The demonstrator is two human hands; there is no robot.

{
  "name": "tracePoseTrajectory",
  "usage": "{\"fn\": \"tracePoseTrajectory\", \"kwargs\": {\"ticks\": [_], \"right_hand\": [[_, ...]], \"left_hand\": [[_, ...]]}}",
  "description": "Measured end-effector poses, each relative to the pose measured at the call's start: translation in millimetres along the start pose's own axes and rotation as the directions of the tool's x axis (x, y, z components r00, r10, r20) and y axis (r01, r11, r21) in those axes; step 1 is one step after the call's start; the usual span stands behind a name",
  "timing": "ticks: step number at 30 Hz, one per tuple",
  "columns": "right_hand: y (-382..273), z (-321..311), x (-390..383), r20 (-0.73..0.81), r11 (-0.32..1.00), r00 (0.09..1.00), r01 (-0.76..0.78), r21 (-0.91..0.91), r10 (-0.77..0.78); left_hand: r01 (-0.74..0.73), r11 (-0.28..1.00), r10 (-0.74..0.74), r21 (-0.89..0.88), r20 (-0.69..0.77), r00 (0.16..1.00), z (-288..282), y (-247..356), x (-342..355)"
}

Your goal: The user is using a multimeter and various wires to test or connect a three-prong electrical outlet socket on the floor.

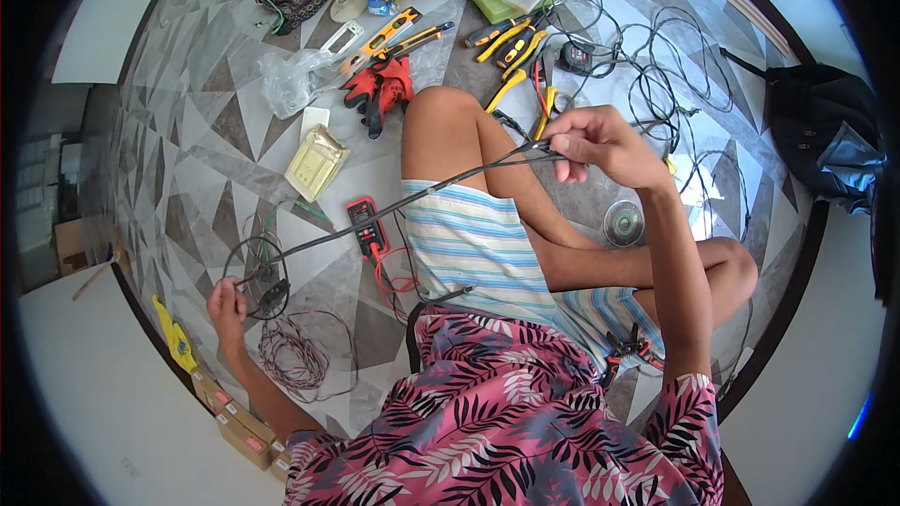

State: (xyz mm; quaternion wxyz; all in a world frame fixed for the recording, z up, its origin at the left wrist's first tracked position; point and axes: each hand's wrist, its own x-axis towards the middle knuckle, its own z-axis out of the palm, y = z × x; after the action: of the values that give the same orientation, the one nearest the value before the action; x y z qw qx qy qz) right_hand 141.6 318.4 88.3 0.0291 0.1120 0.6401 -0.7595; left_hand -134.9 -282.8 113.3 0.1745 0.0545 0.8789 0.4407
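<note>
A black cable [394,201] is stretched slantwise across my lap between my two hands. My right hand [605,145], raised over my crossed legs, pinches its far end, where it seems to part into strands. At the far left, my left hand [228,305] is closed around the other end, beside a loop of the cable and a small black plug-like piece [273,298]. A red and black multimeter [367,228] with red leads lies on the floor below the cable. On my lap to the right rests a pair of red and black pliers [633,353].
Yellow-handled pliers [509,94], a tape measure [576,56] and tangled black cables [661,98] lie ahead. Red gloves [380,94], an orange level [380,40] and a yellowed box [317,167] lie ahead left. A wire coil [295,356] is beside me; a backpack [816,122] stands right.
</note>
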Motion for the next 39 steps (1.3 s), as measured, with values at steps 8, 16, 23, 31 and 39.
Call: {"fn": "tracePoseTrajectory", "kwargs": {"ticks": [8,16,23,31,39], "right_hand": [[59,16,31,0.067,0.995,0.993,-0.091,-0.037,0.093],[78,5,22,0.035,0.984,0.986,-0.163,-0.071,0.166],[49,31,-15,0.073,0.999,0.997,-0.018,-0.027,0.020],[44,55,-39,-0.148,0.820,0.907,0.275,-0.502,-0.394],[56,61,-52,-0.220,0.660,0.753,0.349,-0.665,-0.620]], "left_hand": [[-0.157,0.845,0.144,0.511,0.066,0.987,36,-67,-30],[-0.133,0.770,-0.021,0.624,0.233,0.972,79,-122,-74],[-0.309,0.951,0.307,0.000,0.123,0.944,219,116,-41],[-0.557,0.819,0.417,-0.137,0.809,0.415,344,194,-31],[-0.717,0.692,0.628,-0.084,0.559,0.541,345,193,-53]]}}
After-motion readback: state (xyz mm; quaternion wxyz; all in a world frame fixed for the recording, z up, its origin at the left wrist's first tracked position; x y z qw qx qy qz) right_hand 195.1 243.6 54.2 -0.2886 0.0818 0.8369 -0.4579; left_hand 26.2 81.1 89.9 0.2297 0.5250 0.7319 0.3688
